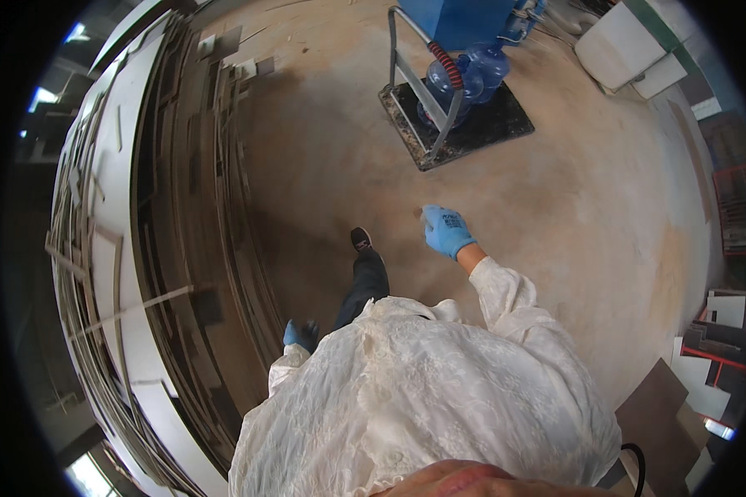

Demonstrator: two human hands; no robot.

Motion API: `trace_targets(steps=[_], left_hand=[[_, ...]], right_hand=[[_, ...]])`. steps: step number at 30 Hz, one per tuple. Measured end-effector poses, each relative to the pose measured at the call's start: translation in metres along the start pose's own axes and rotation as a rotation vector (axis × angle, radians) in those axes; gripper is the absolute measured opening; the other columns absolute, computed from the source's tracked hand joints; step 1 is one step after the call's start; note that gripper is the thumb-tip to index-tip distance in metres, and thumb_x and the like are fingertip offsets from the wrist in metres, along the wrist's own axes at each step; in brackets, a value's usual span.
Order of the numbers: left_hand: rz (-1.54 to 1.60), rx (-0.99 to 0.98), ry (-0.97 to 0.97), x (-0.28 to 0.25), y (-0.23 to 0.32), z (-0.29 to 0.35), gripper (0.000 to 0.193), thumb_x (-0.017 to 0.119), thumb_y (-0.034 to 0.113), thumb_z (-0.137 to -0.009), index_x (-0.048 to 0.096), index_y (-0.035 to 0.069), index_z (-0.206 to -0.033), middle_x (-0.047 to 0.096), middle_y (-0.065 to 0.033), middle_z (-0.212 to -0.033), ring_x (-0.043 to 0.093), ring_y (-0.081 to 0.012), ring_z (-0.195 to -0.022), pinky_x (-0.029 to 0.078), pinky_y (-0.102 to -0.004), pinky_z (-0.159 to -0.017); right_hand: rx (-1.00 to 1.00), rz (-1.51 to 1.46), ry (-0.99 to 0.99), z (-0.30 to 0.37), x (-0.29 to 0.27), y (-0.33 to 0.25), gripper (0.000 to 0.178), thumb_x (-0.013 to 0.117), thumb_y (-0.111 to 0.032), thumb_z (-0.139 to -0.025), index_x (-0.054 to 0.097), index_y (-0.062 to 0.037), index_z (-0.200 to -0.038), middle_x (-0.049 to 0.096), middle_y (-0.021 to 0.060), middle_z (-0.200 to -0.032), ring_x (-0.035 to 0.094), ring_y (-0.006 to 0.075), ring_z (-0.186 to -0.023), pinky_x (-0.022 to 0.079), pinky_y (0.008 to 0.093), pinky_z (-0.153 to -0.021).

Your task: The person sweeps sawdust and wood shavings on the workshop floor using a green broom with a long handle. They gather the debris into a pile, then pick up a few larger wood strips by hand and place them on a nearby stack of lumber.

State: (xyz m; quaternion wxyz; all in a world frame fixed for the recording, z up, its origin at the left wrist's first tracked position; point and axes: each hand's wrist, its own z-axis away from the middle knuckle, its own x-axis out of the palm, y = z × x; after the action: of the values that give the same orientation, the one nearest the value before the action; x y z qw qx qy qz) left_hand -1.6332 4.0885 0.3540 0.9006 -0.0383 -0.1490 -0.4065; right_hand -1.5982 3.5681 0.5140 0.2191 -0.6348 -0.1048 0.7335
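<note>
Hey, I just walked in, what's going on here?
A person in a white blouse and blue gloves is walking across a dusty workshop floor, one foot forward. The right hand is raised in front; a small pale bit shows at its fingertips. The left hand hangs low beside stacked boards. Ahead stands a blue machine with water bottles.

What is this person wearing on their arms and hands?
Both hands are in bright blue gloves: the right hand shows a dark printed patch on the glove's back, while the left hand is mostly hidden. Both arms are covered by loose, cream-white sleeves of textured, embroidered-looking fabric, gathered at the wrist.
</note>
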Motion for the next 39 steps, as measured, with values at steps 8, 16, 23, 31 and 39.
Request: trace_targets(steps=[8,16,23,31,39], left_hand=[[-0.016,-0.325,0.147,0.185,0.120,-0.099,0.061,0.050,0.048,-0.094,0.040,0.010,-0.141,0.052,-0.0194,-0.133,0.050,-0.0394,-0.122,0.038,-0.0532,-0.106],[-0.684,0.185,-0.106,0.495,0.156,-0.130,0.037,0.056,0.041,-0.095,0.046,0.008,-0.109,0.060,-0.0215,-0.115,0.062,-0.0359,-0.091,0.052,-0.0499,-0.076],[-1.139,0.373,-0.306,0.669,0.125,-0.105,0.042,0.064,0.036,-0.089,0.051,0.007,-0.116,0.064,-0.0173,-0.111,0.064,-0.0277,-0.094,0.052,-0.0410,-0.074],[-2.163,1.859,-0.578,0.855,0.047,-0.102,0.084,0.073,0.025,-0.076,0.032,0.005,-0.147,0.043,-0.0229,-0.142,0.045,-0.0347,-0.129,0.039,-0.0496,-0.102],[-2.951,1.765,-1.378,1.005,-0.067,-0.104,0.046,0.070,0.032,-0.074,0.064,0.008,-0.112,0.062,-0.0186,-0.121,0.057,-0.0358,-0.115,0.042,-0.0480,-0.099]], right_hand=[[0.222,0.114,0.294,-0.165,-0.083,0.032,0.055,0.065,-0.021,-0.075,0.052,-0.0069,-0.127,0.052,0.0160,-0.131,0.053,0.0361,-0.116,0.042,0.0475,-0.097],[0.443,0.248,0.727,-0.287,-0.134,0.094,0.063,0.065,-0.019,-0.071,0.049,-0.0077,-0.130,0.047,0.0186,-0.132,0.045,0.0367,-0.123,0.038,0.0501,-0.099],[0.640,-0.083,0.463,-0.344,-0.145,0.142,0.037,0.063,-0.015,-0.080,0.059,-0.0080,-0.117,0.064,0.0175,-0.111,0.065,0.0328,-0.098,0.051,0.0468,-0.081],[0.642,-0.107,0.302,-0.331,-0.164,0.150,0.023,0.064,-0.015,-0.079,0.066,-0.0090,-0.102,0.070,0.0139,-0.098,0.070,0.0319,-0.090,0.052,0.0464,-0.075],[0.772,-0.001,0.359,-0.313,-0.183,0.184,0.018,0.066,-0.019,-0.077,0.065,-0.0171,-0.094,0.068,0.0047,-0.089,0.067,0.0259,-0.085,0.046,0.0416,-0.075]])
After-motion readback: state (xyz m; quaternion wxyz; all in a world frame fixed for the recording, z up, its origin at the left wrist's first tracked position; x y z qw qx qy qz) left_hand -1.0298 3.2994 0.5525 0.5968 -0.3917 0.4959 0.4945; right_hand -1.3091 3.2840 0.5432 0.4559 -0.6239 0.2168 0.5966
